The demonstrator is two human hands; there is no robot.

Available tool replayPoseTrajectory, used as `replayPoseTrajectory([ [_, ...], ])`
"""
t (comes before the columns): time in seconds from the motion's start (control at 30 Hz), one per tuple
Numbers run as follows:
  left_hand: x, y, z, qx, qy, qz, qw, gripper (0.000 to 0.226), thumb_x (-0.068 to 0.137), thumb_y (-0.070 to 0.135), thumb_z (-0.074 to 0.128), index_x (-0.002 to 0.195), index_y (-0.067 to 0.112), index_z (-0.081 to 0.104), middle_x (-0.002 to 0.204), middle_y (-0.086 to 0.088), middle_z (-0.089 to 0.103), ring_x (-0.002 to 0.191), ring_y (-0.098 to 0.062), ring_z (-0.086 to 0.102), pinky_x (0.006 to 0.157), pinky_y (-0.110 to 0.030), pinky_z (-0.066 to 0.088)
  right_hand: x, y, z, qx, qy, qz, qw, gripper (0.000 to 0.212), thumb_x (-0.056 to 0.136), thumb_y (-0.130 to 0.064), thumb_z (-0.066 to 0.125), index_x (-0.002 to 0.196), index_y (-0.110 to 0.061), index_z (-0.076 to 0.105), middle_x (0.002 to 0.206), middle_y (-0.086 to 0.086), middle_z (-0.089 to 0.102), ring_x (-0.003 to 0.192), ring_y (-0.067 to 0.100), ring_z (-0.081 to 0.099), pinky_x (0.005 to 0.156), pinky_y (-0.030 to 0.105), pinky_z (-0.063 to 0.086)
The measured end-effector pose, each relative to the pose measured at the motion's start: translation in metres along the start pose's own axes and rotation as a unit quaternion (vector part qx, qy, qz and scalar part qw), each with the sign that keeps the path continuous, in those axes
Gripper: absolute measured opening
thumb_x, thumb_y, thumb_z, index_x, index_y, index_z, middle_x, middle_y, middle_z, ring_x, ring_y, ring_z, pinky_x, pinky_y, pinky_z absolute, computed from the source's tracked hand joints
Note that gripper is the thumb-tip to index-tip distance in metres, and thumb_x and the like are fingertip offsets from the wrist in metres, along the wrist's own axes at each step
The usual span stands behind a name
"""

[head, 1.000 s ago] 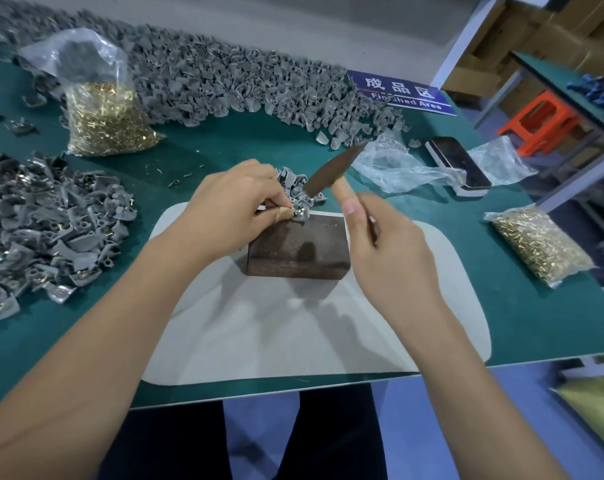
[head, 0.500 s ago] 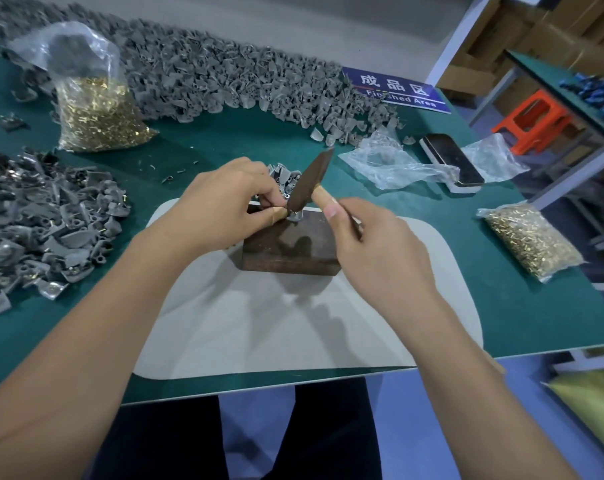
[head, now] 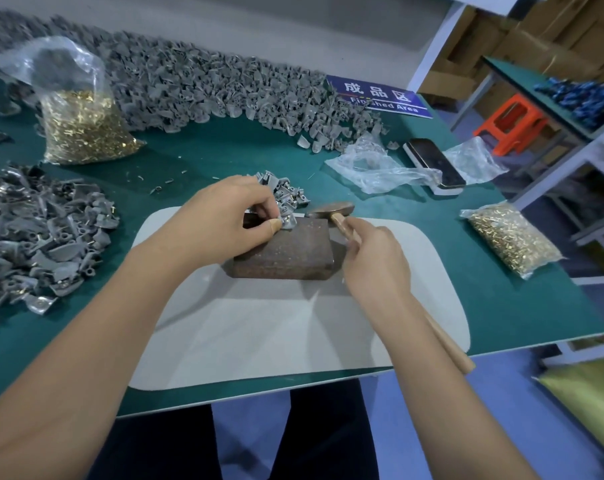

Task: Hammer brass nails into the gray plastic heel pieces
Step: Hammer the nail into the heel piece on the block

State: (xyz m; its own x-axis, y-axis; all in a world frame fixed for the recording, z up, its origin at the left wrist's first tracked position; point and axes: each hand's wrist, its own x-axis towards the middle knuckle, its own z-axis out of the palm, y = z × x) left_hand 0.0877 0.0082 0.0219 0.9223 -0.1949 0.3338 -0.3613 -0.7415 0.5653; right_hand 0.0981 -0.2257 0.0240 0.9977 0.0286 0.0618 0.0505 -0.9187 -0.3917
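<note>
Left hand [head: 224, 225] pinching gray heel piece [head: 288, 221] with thumb and fingers [head: 274, 226] on far edge of brown block [head: 286, 251]. Right hand [head: 376, 261] wrapped around hammer [head: 330, 210] handle, head beside the block's far right corner.

Table top [head: 224, 150]: teal-green. Work mat [head: 259, 334]: pale gray, plain. Block [head: 286, 251]: dark brown w/ fine speckle. Heel pcs [head: 196, 81]: mid gray. Nails in 2 clear bags [head: 82, 129] [head: 511, 237]: brass-gold. Hammer handle [head: 446, 344]: light tan wood. Sign [head: 376, 97]: blue, white lettering. Stool [head: 508, 123]: orange.
</note>
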Motion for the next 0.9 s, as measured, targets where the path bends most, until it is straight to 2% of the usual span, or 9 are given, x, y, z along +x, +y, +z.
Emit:
replayPoseTrajectory([
  [0.1,-0.001,0.003,0.0,-0.013,-0.019,-0.022,0.999,0.006,0.092,0.032,0.068,0.09,0.032,0.063,0.094,0.01,0.064,0.093,-0.015,0.06,0.084,-0.043,0.052,0.0,-0.004,0.002,-0.011,0.037,-0.007,0.999,0.037,0.104,-0.022,0.046,0.132,-0.032,0.067,0.115,0.014,0.06,0.113,0.038,0.045,0.093,0.042,0.035],
  [0.2,-0.003,0.004,0.001,-0.02,-0.027,-0.058,0.998,0.004,0.093,0.035,0.066,0.094,0.033,0.063,0.091,0.013,0.069,0.091,-0.015,0.064,0.082,-0.041,0.054,-0.003,-0.012,0.003,0.059,0.036,-0.039,0.997,0.028,0.106,-0.03,0.047,0.113,-0.019,0.071,0.105,0.01,0.069,0.105,0.036,0.056,0.089,0.042,0.045],
  [0.33,-0.005,0.014,0.007,0.055,0.0,-0.057,0.997,0.007,0.096,0.038,0.059,0.101,0.033,0.058,0.094,0.009,0.07,0.091,-0.023,0.064,0.075,-0.037,0.051,-0.004,-0.023,0.007,0.147,-0.043,0.002,0.988,0.035,0.106,-0.029,0.053,0.136,-0.013,0.06,0.127,0.009,0.07,0.122,0.028,0.062,0.101,0.041,0.048],
  [0.47,-0.012,0.024,0.012,0.071,0.026,-0.064,0.995,0.01,0.096,0.033,0.058,0.104,0.027,0.059,0.097,0.004,0.07,0.09,-0.028,0.063,0.07,-0.036,0.043,-0.006,-0.02,0.006,0.12,-0.039,0.006,0.992,0.034,0.106,-0.032,0.051,0.137,-0.017,0.059,0.129,0.006,0.07,0.124,0.03,0.061,0.102,0.046,0.048],
  [0.57,-0.021,0.024,0.005,0.029,0.059,-0.103,0.993,0.006,0.095,0.032,0.059,0.099,0.027,0.06,0.096,0.008,0.069,0.092,-0.022,0.062,0.072,-0.036,0.046,-0.011,-0.025,0.003,0.062,0.021,-0.01,0.998,0.033,0.103,-0.034,0.055,0.134,-0.025,0.059,0.126,0.004,0.064,0.119,0.029,0.058,0.09,0.039,0.047],
  [0.67,-0.037,0.027,-0.007,0.005,0.122,-0.117,0.986,0.006,0.094,0.034,0.061,0.095,0.028,0.062,0.095,0.012,0.066,0.096,-0.015,0.058,0.079,-0.038,0.047,-0.012,-0.047,0.0,0.141,0.111,-0.13,0.975,0.024,0.1,-0.023,0.061,0.124,-0.021,0.066,0.113,0.002,0.064,0.108,0.027,0.06,0.092,0.043,0.049],
  [0.77,-0.062,0.02,-0.023,0.014,0.158,-0.132,0.978,0.006,0.091,0.028,0.065,0.096,0.025,0.065,0.091,0.011,0.065,0.093,-0.016,0.056,0.082,-0.04,0.047,-0.014,-0.087,0.012,0.237,0.044,-0.255,0.936,0.016,0.1,-0.013,0.061,0.108,-0.021,0.073,0.101,-0.008,0.071,0.099,0.015,0.065,0.089,0.035,0.051],
  [0.83,-0.083,0.007,-0.037,0.019,0.195,-0.159,0.968,0.006,0.09,0.027,0.067,0.095,0.024,0.065,0.086,0.011,0.06,0.087,-0.012,0.052,0.079,-0.034,0.047,-0.019,-0.116,0.027,0.22,0.008,-0.341,0.914,0.015,0.099,-0.009,0.063,0.104,-0.018,0.075,0.098,-0.008,0.069,0.097,0.012,0.062,0.087,0.029,0.05],
  [0.9,-0.105,-0.009,-0.055,0.036,0.232,-0.188,0.954,0.006,0.09,0.027,0.069,0.095,0.026,0.066,0.084,0.013,0.057,0.085,-0.007,0.048,0.076,-0.028,0.045,-0.023,-0.142,0.043,0.187,0.001,-0.405,0.895,0.014,0.096,-0.008,0.068,0.105,-0.015,0.075,0.098,-0.004,0.068,0.095,0.018,0.06,0.087,0.034,0.049],
])
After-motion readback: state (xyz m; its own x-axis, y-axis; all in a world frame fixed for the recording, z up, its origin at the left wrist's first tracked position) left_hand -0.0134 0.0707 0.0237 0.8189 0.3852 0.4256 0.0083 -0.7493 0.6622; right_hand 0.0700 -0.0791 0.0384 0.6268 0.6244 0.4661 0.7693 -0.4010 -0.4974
